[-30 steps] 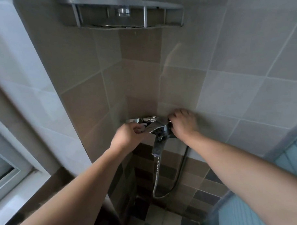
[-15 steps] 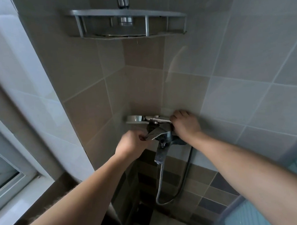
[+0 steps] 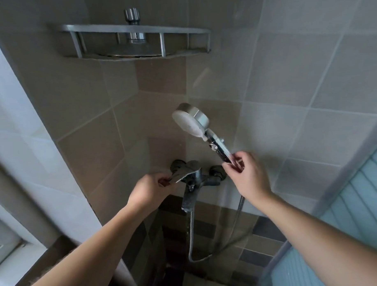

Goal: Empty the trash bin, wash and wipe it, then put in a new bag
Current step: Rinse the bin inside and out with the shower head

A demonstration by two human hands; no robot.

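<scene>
Trash bin: not visible in the head view; its place cannot be told.
Shower head (image 3: 191, 120): raised above the tap, its face turned left, handle slanting down-right into the right hand.
Right hand (image 3: 246, 176): grip curled round the lower end of the handle, fingers pinching it.
Left hand (image 3: 151, 189): grip closed on the tip of the tap lever (image 3: 183, 172), thumb and fingers pinching it.
Mixer tap (image 3: 200, 176): fixed to the tiled wall (image 3: 309, 78) in the corner, between the two hands.
Hose (image 3: 191, 232): hangs from the tap's underside, loops low and climbs toward the right wrist.
Corner shelf (image 3: 135, 41): metal, high on the wall, well above the tap.
Window frame (image 3: 9, 245): at the left edge.
</scene>
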